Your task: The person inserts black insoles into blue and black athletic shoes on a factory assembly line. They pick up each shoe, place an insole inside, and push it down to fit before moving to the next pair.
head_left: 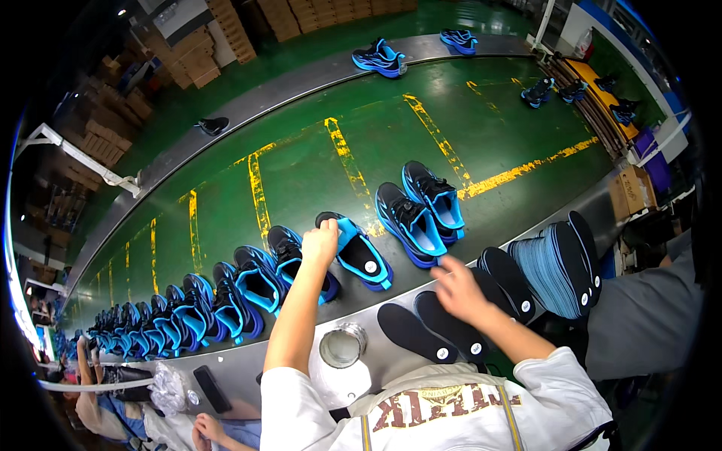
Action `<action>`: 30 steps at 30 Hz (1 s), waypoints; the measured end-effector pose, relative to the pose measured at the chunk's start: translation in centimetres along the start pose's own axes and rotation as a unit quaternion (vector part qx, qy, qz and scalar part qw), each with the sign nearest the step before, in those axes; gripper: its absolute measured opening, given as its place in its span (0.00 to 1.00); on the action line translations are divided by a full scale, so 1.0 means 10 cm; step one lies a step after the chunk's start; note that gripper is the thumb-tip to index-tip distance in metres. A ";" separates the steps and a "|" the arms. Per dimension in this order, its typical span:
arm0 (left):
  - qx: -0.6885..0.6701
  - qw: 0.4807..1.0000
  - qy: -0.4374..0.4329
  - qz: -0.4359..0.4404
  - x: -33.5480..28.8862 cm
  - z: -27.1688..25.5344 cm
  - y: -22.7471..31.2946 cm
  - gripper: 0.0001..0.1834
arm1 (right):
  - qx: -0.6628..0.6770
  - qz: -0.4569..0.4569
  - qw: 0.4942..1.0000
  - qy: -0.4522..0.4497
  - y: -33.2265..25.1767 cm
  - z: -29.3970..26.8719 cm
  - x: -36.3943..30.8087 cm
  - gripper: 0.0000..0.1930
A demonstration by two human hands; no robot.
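My left hand is closed on the upper front of a black and blue sneaker, around its tongue. A dark insole with a round white label shows inside that shoe. To the right, my right hand hangs over the metal ledge with its fingers apart, a little blurred, and nothing shows in it. Just below it lie two black insoles side by side with white labels at the heels. Beyond my right hand stands a pair of sneakers with pale insides.
A long row of matching sneakers runs off to the left. At right are more black insoles and a thick insole stack. An open metal can and a dark phone-like slab lie nearby. Other people's hands show at lower left.
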State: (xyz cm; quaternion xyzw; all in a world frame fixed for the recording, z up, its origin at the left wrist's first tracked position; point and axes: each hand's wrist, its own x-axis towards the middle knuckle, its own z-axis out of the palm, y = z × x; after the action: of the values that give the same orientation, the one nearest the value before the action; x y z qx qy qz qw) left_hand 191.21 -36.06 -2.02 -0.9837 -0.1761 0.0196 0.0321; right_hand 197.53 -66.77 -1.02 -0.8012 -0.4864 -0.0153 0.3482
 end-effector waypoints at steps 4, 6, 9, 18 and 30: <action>0.060 0.982 0.011 0.178 -0.20 -0.01 0.08 0.08 | 0.023 -0.049 0.984 -0.172 -0.39 0.11 -0.71 0.15; 0.054 0.982 -0.027 0.177 -0.24 -0.01 0.11 0.07 | -0.047 -0.017 0.975 -0.215 -0.54 0.13 -0.95 0.15; -0.298 0.951 0.028 0.078 -0.27 -0.05 0.19 0.08 | -0.122 0.012 0.955 -0.269 -0.60 0.15 -1.06 0.18; -0.841 0.492 -0.076 -0.210 -0.18 -0.32 0.55 0.04 | -0.157 0.070 0.941 -0.291 -0.65 0.28 -0.97 0.20; -0.337 0.932 0.117 -0.062 0.17 0.01 1.30 0.29 | 0.034 0.149 0.988 -0.039 -0.30 -0.89 -0.21 0.20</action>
State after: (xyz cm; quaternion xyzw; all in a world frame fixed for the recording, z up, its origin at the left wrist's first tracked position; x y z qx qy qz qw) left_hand 197.30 -47.68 -3.06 -0.9191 -0.2279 -0.1583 -0.2797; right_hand 196.84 -72.61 6.55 -0.8526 -0.3749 0.0842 0.3541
